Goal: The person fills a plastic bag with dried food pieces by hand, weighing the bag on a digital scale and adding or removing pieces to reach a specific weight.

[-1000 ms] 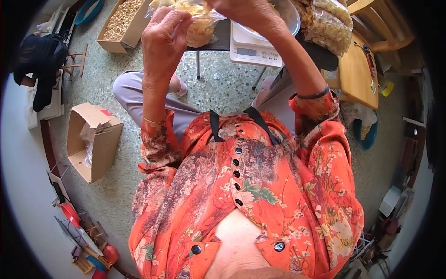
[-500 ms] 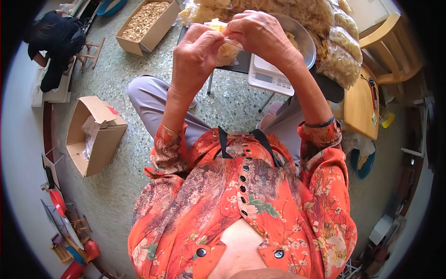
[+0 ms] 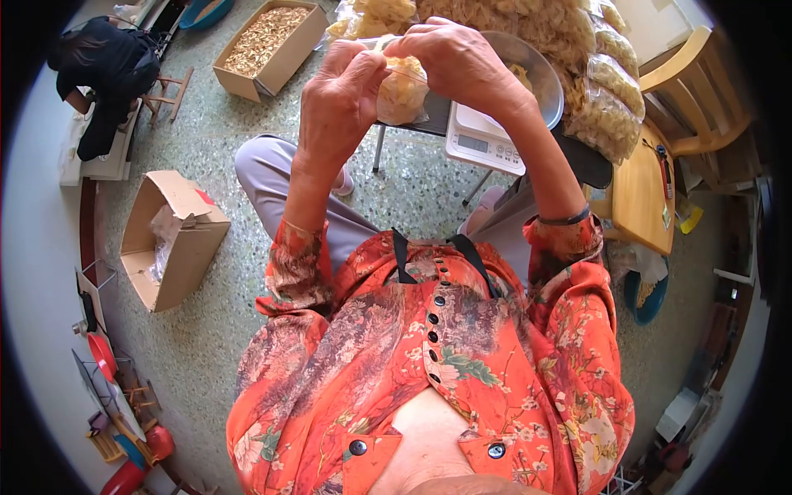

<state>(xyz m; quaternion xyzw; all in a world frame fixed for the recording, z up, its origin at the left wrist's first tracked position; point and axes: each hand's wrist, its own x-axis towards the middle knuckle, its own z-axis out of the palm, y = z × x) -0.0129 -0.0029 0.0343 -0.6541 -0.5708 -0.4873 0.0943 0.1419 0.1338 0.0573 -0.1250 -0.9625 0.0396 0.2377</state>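
Observation:
A clear plastic bag (image 3: 403, 95) of pale yellow dried pieces sits at the near edge of the dark table, below my fingers. My left hand (image 3: 340, 97) pinches at the bag's gathered top. From the other side, my right hand (image 3: 462, 66) is closed at the same spot, its fingertips close to the left ones. A thin strand seems to run between the two hands; what it is I cannot make out. Under my right wrist lies a white digital scale (image 3: 483, 150), and a large clear bowl (image 3: 554, 92) rests on it.
Several filled bags (image 3: 612, 107) are heaped at the back right beside a wooden chair (image 3: 701, 87). An open carton of brown chips (image 3: 276, 49) and an empty-looking cardboard box (image 3: 186, 247) stand on the floor. Another person (image 3: 107, 62) sits bent over at far left.
Both hands have shifted slightly left, fingertips still together at the bag's top. More of the bag shows below them. The whole view has tilted a little.

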